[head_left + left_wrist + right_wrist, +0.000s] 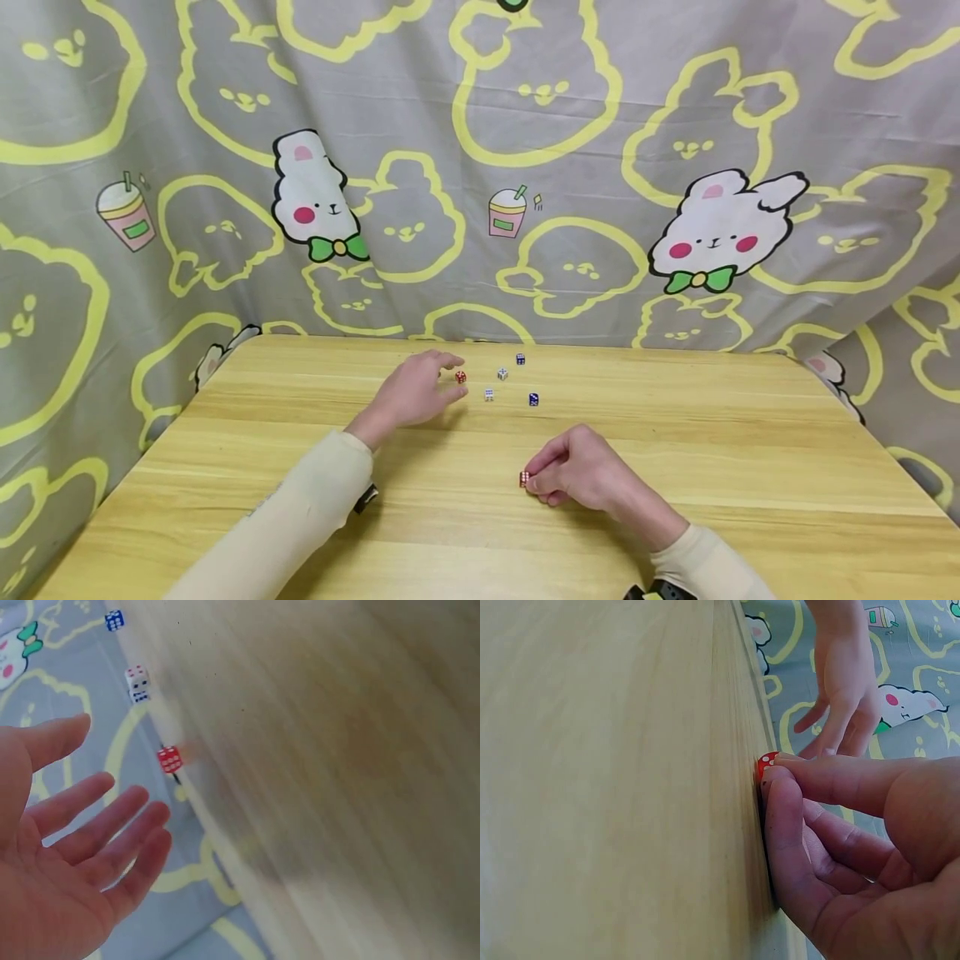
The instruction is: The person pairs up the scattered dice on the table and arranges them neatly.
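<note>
My right hand (588, 471) pinches a red die (524, 479) between thumb and fingertips, low at the tabletop. In the right wrist view that red die (766, 763) shows only partly past the fingertips. My left hand (420, 387) reaches over the far part of the table, its fingers apart and holding nothing. Another red die (461, 377) lies between its thumb and fingers in the head view. In the left wrist view this red die (170, 759) stands apart from the fingertips. Close by lie two white dice, one nearer (489, 395) and one farther (502, 374).
A dark blue die (521, 359) lies near the table's back edge, and another blue die (533, 399) is nearer me. The wooden table (712, 417) meets a grey patterned curtain (420, 108) behind it. Dark devices sit at both wrists.
</note>
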Available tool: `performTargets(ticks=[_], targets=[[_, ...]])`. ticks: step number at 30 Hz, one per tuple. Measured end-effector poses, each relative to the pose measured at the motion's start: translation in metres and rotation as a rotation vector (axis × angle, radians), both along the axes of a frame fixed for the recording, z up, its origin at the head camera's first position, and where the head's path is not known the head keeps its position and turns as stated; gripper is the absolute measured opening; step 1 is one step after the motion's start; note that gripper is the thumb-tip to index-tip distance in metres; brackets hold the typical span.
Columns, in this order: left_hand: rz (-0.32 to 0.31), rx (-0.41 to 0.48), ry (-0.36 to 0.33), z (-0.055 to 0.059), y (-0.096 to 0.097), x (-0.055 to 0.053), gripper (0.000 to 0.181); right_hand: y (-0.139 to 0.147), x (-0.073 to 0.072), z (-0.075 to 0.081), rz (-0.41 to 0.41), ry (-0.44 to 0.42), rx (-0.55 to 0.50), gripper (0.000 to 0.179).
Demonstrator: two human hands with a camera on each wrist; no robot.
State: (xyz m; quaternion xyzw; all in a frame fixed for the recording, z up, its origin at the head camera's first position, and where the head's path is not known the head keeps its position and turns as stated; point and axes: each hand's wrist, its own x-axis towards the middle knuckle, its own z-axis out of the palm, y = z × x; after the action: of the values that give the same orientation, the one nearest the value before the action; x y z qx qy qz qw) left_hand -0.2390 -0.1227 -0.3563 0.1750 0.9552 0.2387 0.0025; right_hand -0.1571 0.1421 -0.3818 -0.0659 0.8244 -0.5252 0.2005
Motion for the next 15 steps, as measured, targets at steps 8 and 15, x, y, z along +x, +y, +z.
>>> performTargets(ticks=[8,15], targets=[[0.050,0.151,-0.099,-0.005,-0.003,-0.018,0.044,0.001,0.000,-0.001,0.005,0.000,-0.008,0.011],[0.073,0.216,-0.147,-0.006,-0.003,-0.031,0.039,0.001,0.000,-0.001,0.007,0.005,-0.011,0.011]])
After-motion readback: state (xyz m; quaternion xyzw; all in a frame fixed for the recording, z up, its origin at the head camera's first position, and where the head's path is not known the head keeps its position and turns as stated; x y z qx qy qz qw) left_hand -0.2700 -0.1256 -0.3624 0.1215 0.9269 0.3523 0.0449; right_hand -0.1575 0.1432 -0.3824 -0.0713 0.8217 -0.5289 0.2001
